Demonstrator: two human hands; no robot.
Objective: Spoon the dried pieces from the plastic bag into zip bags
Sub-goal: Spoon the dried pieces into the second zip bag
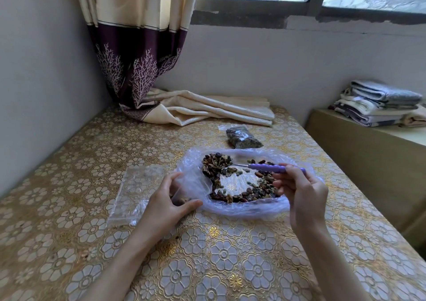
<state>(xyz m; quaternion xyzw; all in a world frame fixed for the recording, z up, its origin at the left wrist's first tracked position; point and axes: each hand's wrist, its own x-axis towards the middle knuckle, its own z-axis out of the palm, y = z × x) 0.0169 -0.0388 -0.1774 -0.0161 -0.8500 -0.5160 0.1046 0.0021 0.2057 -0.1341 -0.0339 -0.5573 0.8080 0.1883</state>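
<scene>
Your right hand [299, 190] is closed on the purple handle of the spoon [265, 167], whose long axis runs away to its left, bowl end resting among the dried pieces [244, 180] heaped in a ring inside the opened plastic bag [242, 208]. Your left hand [168, 199], across the bag's near-left rim, pinches open a zip bag [136, 192] holding only a few pieces, so it is the nearer target. Beyond both hands a filled zip bag [242, 137] lies on the surface [219, 254].

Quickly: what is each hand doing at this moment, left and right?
Left hand: closed on the mouth of a clear zip bag.
Right hand: closed on the purple spoon, over the plastic bag.
</scene>
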